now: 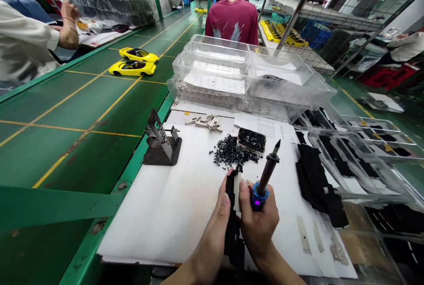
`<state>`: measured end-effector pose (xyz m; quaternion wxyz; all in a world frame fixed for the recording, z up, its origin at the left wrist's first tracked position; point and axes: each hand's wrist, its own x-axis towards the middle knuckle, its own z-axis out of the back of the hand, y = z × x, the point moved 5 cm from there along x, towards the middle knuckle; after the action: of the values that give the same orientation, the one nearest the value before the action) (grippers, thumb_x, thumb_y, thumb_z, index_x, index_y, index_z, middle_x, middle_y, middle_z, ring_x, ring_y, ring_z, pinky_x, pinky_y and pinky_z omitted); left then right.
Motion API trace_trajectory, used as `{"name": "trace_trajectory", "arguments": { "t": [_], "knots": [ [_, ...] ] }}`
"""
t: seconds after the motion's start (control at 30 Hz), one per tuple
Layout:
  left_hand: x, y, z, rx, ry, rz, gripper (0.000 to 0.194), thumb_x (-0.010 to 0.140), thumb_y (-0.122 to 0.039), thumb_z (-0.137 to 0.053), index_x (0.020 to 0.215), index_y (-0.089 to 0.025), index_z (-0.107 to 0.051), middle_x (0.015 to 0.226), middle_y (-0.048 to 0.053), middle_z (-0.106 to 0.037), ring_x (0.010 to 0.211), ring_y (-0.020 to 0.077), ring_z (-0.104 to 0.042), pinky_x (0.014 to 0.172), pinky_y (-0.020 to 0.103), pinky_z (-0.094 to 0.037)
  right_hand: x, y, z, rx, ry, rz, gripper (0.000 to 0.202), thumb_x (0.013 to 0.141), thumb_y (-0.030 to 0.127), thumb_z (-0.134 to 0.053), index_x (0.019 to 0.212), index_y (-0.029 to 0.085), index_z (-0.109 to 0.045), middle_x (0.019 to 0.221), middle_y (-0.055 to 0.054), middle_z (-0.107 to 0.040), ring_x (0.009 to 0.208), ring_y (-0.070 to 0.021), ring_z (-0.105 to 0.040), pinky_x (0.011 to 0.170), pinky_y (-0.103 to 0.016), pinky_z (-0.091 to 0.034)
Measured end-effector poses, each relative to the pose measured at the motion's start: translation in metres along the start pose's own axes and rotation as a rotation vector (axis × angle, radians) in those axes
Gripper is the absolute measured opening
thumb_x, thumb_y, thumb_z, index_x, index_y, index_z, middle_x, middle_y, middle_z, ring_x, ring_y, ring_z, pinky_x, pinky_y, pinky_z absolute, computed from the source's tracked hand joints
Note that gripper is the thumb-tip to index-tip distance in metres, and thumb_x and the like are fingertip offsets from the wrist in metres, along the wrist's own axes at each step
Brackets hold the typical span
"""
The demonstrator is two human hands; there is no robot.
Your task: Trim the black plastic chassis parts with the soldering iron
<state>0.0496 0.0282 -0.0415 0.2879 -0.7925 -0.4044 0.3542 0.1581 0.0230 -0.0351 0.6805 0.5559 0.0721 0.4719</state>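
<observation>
My left hand (213, 223) is closed along the left side of a long black part (231, 227), held upright above the white worktop. A pale strip (236, 190) lies against the part's right face. My right hand (261, 221) grips a soldering iron (266, 172) with a blue collar and a lit purple light; its tip points up and away from the part. The right thumb and fingertips also press at the pale strip. Beyond the hands lies a heap of small black pieces (227, 150), beside a small box (252, 141) full of the same.
A metal iron stand (162, 146) is at the left edge, with beige pieces (209, 122) farther back. Clear plastic trays (215, 71) stand behind. Black parts (314, 174) lie at right. Yellow toy cars (132, 68) sit on the green conveyor (76, 130). Several people sit nearby.
</observation>
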Motion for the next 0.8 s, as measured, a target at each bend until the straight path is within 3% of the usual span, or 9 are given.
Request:
{"name": "trace_trajectory", "arguments": {
  "t": [0.1, 0.2, 0.27, 0.33, 0.43, 0.53, 0.6, 0.67, 0.8],
  "knots": [
    [-0.001, -0.004, 0.002, -0.063, 0.073, 0.059, 0.052, 0.099, -0.052, -0.039, 0.148, -0.036, -0.037, 0.161, -0.008, -0.029, 0.151, 0.0214, -0.015, 0.124, 0.037, -0.011, 0.001, 0.001, 0.002, 0.007, 0.020, -0.017, 0.013, 0.090, 0.031, -0.065, 0.085, 0.019, -0.061, 0.063, 0.005, -0.054, 0.049, -0.0105, -0.047, 0.049, -0.022, -0.041],
    [-0.004, -0.005, 0.011, -0.224, 0.034, 0.152, 0.050, 0.098, -0.052, -0.038, 0.144, -0.033, -0.046, 0.152, 0.001, -0.046, 0.141, 0.0295, -0.038, 0.116, 0.044, -0.033, -0.001, 0.001, 0.004, 0.077, 0.113, -0.103, 0.016, 0.088, 0.035, -0.066, 0.086, 0.019, -0.068, 0.065, 0.003, -0.052, 0.054, -0.0118, -0.049, 0.052, -0.024, -0.042],
    [-0.005, -0.005, 0.018, -0.222, -0.025, 0.165, 0.047, 0.096, -0.045, -0.049, 0.142, -0.033, -0.049, 0.145, 0.004, -0.054, 0.127, 0.0288, -0.054, 0.106, 0.042, -0.045, -0.006, -0.003, 0.004, 0.185, 0.198, -0.210, 0.018, 0.087, 0.036, -0.068, 0.088, 0.018, -0.072, 0.069, 0.001, -0.057, 0.060, -0.0138, -0.054, 0.056, -0.025, -0.047],
    [-0.005, -0.004, 0.021, -0.180, -0.042, 0.142, 0.053, 0.092, -0.035, -0.061, 0.143, -0.036, -0.047, 0.138, 0.005, -0.059, 0.105, 0.0223, -0.065, 0.095, 0.035, -0.051, -0.013, -0.010, 0.003, 0.310, 0.247, -0.383, 0.022, 0.083, 0.037, -0.072, 0.090, 0.016, -0.073, 0.067, 0.000, -0.061, 0.057, -0.0142, -0.056, 0.053, -0.026, -0.049],
    [-0.003, -0.002, 0.019, -0.158, 0.003, 0.109, 0.064, 0.088, -0.032, -0.066, 0.146, -0.038, -0.040, 0.133, 0.006, -0.062, 0.075, 0.0124, -0.064, 0.079, 0.029, -0.054, -0.025, -0.021, 0.003, 0.446, 0.217, -0.631, 0.031, 0.075, 0.040, -0.079, 0.089, 0.013, -0.073, 0.056, 0.002, -0.057, 0.042, -0.0102, -0.047, 0.037, -0.022, -0.041],
    [-0.002, 0.002, 0.015, -0.162, 0.059, 0.126, 0.059, 0.092, -0.042, -0.058, 0.147, -0.040, -0.037, 0.139, 0.006, -0.056, 0.080, 0.0169, -0.065, 0.069, 0.030, -0.055, -0.029, -0.023, 0.001, 0.501, 0.216, -0.735, 0.035, 0.072, 0.042, -0.080, 0.090, 0.013, -0.072, 0.056, 0.002, -0.058, 0.040, -0.0095, -0.043, 0.031, -0.021, -0.038],
    [-0.004, 0.002, 0.014, -0.173, 0.057, 0.128, 0.054, 0.095, -0.051, -0.048, 0.147, -0.038, -0.040, 0.142, 0.006, -0.055, 0.101, 0.0240, -0.064, 0.079, 0.034, -0.055, -0.029, -0.019, 0.001, 0.496, 0.239, -0.729, 0.034, 0.075, 0.043, -0.078, 0.093, 0.014, -0.072, 0.059, 0.000, -0.062, 0.041, -0.0116, -0.048, 0.031, -0.022, -0.042],
    [-0.008, 0.001, 0.014, -0.170, 0.033, 0.126, 0.055, 0.095, -0.058, -0.041, 0.146, -0.036, -0.043, 0.142, 0.005, -0.056, 0.117, 0.0272, -0.058, 0.091, 0.036, -0.052, -0.025, -0.010, 0.004, 0.451, 0.242, -0.623, 0.030, 0.078, 0.040, -0.076, 0.093, 0.015, -0.072, 0.066, -0.003, -0.068, 0.044, -0.0133, -0.054, 0.033, -0.023, -0.046],
    [-0.017, -0.001, 0.012, -0.141, 0.016, 0.127, 0.066, 0.091, -0.065, -0.043, 0.148, -0.033, -0.040, 0.136, 0.008, -0.061, 0.109, 0.0301, -0.063, 0.090, 0.040, -0.052, -0.016, 0.009, 0.012, 0.327, 0.197, -0.414, 0.022, 0.079, 0.036, -0.074, 0.092, 0.018, -0.073, 0.086, -0.007, -0.075, 0.049, -0.0135, -0.062, 0.036, -0.021, -0.045]
  ]
}}
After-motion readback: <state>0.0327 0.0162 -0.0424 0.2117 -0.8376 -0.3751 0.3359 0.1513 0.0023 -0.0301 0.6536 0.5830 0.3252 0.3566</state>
